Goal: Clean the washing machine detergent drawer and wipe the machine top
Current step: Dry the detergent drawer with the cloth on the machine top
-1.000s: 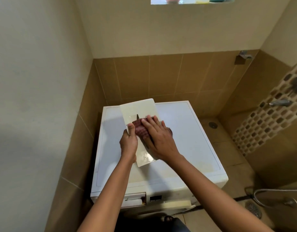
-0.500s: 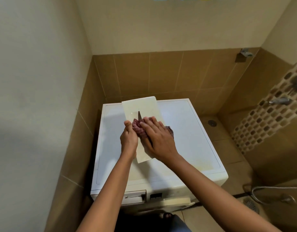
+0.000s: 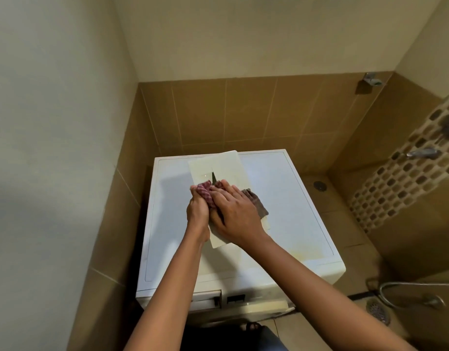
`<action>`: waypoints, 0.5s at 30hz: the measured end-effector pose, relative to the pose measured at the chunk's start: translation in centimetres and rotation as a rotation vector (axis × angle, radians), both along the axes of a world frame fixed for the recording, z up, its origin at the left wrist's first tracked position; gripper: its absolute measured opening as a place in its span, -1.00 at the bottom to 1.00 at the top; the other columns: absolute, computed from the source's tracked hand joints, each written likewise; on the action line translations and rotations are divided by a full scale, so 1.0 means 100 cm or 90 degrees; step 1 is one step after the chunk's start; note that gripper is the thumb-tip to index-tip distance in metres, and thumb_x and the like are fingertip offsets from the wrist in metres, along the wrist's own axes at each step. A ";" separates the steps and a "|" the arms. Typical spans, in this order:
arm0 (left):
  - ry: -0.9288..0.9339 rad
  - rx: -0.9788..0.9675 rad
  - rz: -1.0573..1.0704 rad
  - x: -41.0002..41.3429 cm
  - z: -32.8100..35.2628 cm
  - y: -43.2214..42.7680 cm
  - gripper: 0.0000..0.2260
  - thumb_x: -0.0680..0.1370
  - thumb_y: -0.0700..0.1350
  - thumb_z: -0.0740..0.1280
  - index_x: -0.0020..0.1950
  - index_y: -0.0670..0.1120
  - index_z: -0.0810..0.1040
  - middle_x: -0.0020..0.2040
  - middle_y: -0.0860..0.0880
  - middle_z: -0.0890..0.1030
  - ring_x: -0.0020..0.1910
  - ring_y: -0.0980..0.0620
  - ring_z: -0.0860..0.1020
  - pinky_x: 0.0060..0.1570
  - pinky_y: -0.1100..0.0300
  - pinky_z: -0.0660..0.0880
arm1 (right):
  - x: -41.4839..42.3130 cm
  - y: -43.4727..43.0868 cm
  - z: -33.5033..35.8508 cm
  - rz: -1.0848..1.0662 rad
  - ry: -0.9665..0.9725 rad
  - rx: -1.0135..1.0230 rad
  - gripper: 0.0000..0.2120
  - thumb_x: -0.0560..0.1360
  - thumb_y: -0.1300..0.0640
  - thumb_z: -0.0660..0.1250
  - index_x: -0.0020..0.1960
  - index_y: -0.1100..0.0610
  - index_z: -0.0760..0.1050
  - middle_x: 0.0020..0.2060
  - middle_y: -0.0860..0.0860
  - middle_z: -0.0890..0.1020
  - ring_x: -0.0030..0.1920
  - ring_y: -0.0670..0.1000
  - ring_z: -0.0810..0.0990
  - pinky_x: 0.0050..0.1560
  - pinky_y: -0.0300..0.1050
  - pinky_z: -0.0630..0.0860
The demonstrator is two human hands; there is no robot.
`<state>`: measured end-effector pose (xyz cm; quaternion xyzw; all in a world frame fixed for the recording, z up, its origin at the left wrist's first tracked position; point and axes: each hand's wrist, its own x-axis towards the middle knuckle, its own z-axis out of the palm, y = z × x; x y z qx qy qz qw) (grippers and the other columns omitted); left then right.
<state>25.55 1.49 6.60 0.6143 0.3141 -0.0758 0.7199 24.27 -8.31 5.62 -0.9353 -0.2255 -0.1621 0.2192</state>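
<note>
A white washing machine stands in the tiled corner. The cream detergent drawer lies lengthwise above its top, bottom side up. My left hand grips the drawer's left edge. My right hand lies flat on a dark red checked cloth and presses it onto the drawer. A brown end of the cloth sticks out to the right of that hand. The empty drawer slot shows on the machine's front panel.
Tiled walls close in behind and to the left of the machine. On the right are taps, a floor drain, a shower hose and a second drain on the floor.
The cloth under my right hand has slid left and up along the drawer, now bunched against my left thumb. The drawer and my left hand stayed about where they were.
</note>
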 end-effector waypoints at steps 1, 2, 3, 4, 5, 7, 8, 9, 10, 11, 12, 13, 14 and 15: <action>0.008 -0.013 -0.002 0.002 0.001 0.002 -0.41 0.60 0.30 -0.06 0.18 -0.06 0.60 0.12 -0.11 0.64 0.10 -0.09 0.59 0.18 0.01 0.53 | -0.004 -0.002 0.000 0.006 0.001 0.003 -0.66 0.49 0.03 0.18 0.17 0.14 0.53 0.20 0.02 0.60 0.42 0.08 0.36 0.41 -0.03 0.25; 0.014 -0.020 -0.004 0.004 0.000 0.003 -0.39 0.60 0.31 -0.06 0.18 -0.07 0.60 0.11 -0.13 0.64 0.08 -0.11 0.60 0.17 -0.03 0.54 | -0.008 -0.005 -0.001 0.013 0.000 0.000 -0.70 0.46 0.02 0.22 0.11 0.14 0.53 0.15 0.02 0.62 0.42 0.08 0.36 0.40 -0.03 0.27; 0.025 -0.017 -0.004 0.006 0.001 0.004 -0.38 0.60 0.31 -0.06 0.17 -0.09 0.58 0.09 -0.14 0.65 0.06 -0.13 0.61 0.15 -0.04 0.55 | -0.012 -0.007 -0.001 0.023 -0.006 -0.010 -0.72 0.44 0.01 0.25 0.05 0.14 0.52 0.09 0.02 0.63 0.41 0.08 0.37 0.37 -0.02 0.31; 0.035 -0.011 -0.003 0.007 0.001 0.004 -0.38 0.60 0.31 -0.07 0.17 -0.11 0.56 0.07 -0.15 0.64 0.05 -0.13 0.61 0.12 -0.05 0.56 | -0.015 -0.009 -0.001 0.038 -0.019 -0.026 -0.74 0.42 -0.02 0.27 -0.01 0.13 0.51 0.03 0.02 0.64 0.39 0.08 0.40 0.33 -0.02 0.35; 0.044 -0.001 0.002 0.009 0.001 0.006 -0.38 0.60 0.30 -0.08 0.18 -0.13 0.55 0.06 -0.15 0.64 0.03 -0.14 0.61 0.10 -0.05 0.57 | -0.017 -0.012 -0.003 0.055 -0.036 -0.037 -0.74 0.41 -0.06 0.29 -0.05 0.13 0.49 -0.02 0.01 0.64 0.35 0.08 0.44 0.27 -0.02 0.39; 0.057 -0.014 0.007 0.011 0.004 0.009 -0.36 0.60 0.30 -0.09 0.23 -0.16 0.51 0.07 -0.18 0.64 0.03 -0.16 0.61 0.10 -0.07 0.57 | -0.019 -0.019 -0.006 0.088 -0.083 -0.034 -0.70 0.43 -0.13 0.32 -0.09 0.12 0.48 -0.09 0.01 0.64 0.24 0.07 0.52 0.18 -0.04 0.44; 0.066 -0.015 0.006 0.013 0.005 0.010 -0.36 0.61 0.30 -0.10 0.28 -0.17 0.47 0.12 -0.19 0.62 0.06 -0.17 0.60 0.11 -0.06 0.56 | -0.020 -0.022 -0.009 0.111 -0.108 -0.021 -0.67 0.44 -0.15 0.34 -0.10 0.13 0.50 -0.10 0.01 0.64 0.20 0.06 0.55 0.15 -0.05 0.44; 0.077 0.001 0.000 0.013 0.006 0.010 -0.35 0.61 0.28 -0.11 0.35 -0.19 0.41 0.19 -0.19 0.57 0.13 -0.19 0.57 0.14 -0.03 0.53 | -0.020 -0.026 -0.012 0.143 -0.135 -0.003 -0.65 0.44 -0.17 0.37 -0.09 0.14 0.53 -0.08 0.01 0.65 0.18 0.04 0.56 0.13 -0.07 0.44; 0.090 0.029 -0.006 0.014 0.006 0.011 -0.36 0.63 0.26 -0.13 0.41 -0.19 0.34 0.27 -0.20 0.51 0.22 -0.20 0.51 0.17 -0.01 0.48 | -0.020 -0.031 -0.017 0.184 -0.157 0.016 -0.65 0.44 -0.15 0.40 -0.08 0.14 0.57 -0.04 0.01 0.66 0.18 0.03 0.56 0.13 -0.08 0.45; 0.095 0.055 -0.009 0.014 0.007 0.012 -0.38 0.64 0.24 -0.14 0.46 -0.18 0.28 0.34 -0.21 0.45 0.27 -0.21 0.46 0.16 0.01 0.44 | -0.020 -0.036 -0.021 0.231 -0.170 0.030 -0.68 0.44 -0.12 0.43 -0.04 0.15 0.60 0.01 0.01 0.67 0.21 0.02 0.55 0.15 -0.08 0.46; 0.097 0.056 -0.007 0.014 0.006 0.014 -0.39 0.64 0.23 -0.14 0.48 -0.16 0.25 0.35 -0.22 0.43 0.27 -0.22 0.45 0.10 0.02 0.44 | -0.021 -0.042 -0.026 0.276 -0.173 0.038 -0.70 0.44 -0.05 0.45 0.01 0.16 0.62 0.06 0.02 0.66 0.25 0.02 0.53 0.19 -0.06 0.46; 0.097 0.042 0.000 0.016 0.004 0.016 -0.40 0.64 0.24 -0.13 0.47 -0.14 0.25 0.30 -0.22 0.45 0.20 -0.22 0.49 0.03 0.03 0.46 | -0.021 -0.049 -0.031 0.306 -0.170 0.043 -0.72 0.45 0.02 0.47 0.07 0.16 0.62 0.11 0.02 0.65 0.29 0.02 0.50 0.24 -0.04 0.45; 0.091 0.024 0.014 0.017 0.003 0.018 -0.42 0.63 0.25 -0.11 0.44 -0.12 0.28 0.22 -0.21 0.49 0.10 -0.20 0.53 -0.05 0.05 0.50 | -0.021 -0.056 -0.035 0.307 -0.165 0.048 -0.71 0.44 0.08 0.48 0.12 0.16 0.61 0.15 0.03 0.63 0.32 0.02 0.48 0.28 -0.01 0.44; 0.087 0.014 0.028 0.017 0.002 0.019 -0.45 0.63 0.25 -0.09 0.39 -0.12 0.31 0.15 -0.19 0.51 0.00 -0.16 0.54 -0.11 0.05 0.52 | -0.019 -0.063 -0.038 0.275 -0.158 0.059 -0.70 0.43 0.11 0.49 0.14 0.16 0.61 0.16 0.03 0.63 0.33 0.02 0.47 0.29 0.01 0.44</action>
